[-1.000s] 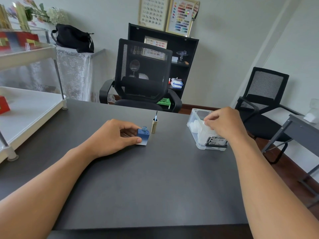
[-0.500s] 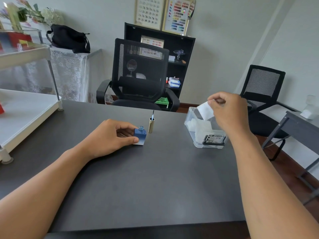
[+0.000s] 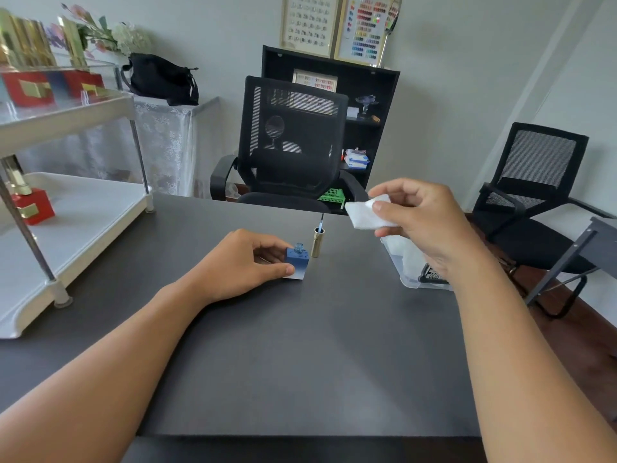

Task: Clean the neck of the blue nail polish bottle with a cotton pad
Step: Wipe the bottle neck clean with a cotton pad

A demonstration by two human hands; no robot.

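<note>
The blue nail polish bottle (image 3: 297, 262) stands upright on the dark table (image 3: 300, 355), uncapped, its clear neck showing on top. My left hand (image 3: 247, 265) grips it from the left, thumb and fingers on its sides. Just right of it the gold cap (image 3: 318, 241) stands upside down with its brush pointing up. My right hand (image 3: 424, 222) is raised above the table's right side and pinches a white cotton pad (image 3: 365, 215) between thumb and fingers, to the upper right of the bottle and apart from it.
A clear plastic box of cotton pads (image 3: 410, 265) sits on the table under my right hand. A white tiered shelf (image 3: 76, 222) with red boxes stands on the left. Black office chairs (image 3: 293, 145) stand behind the table and at the far right.
My right hand has drawn a cotton pad out of the clear box and lifted it up and to the left, toward the bottle. The left hand has kept hold of the bottle.
</note>
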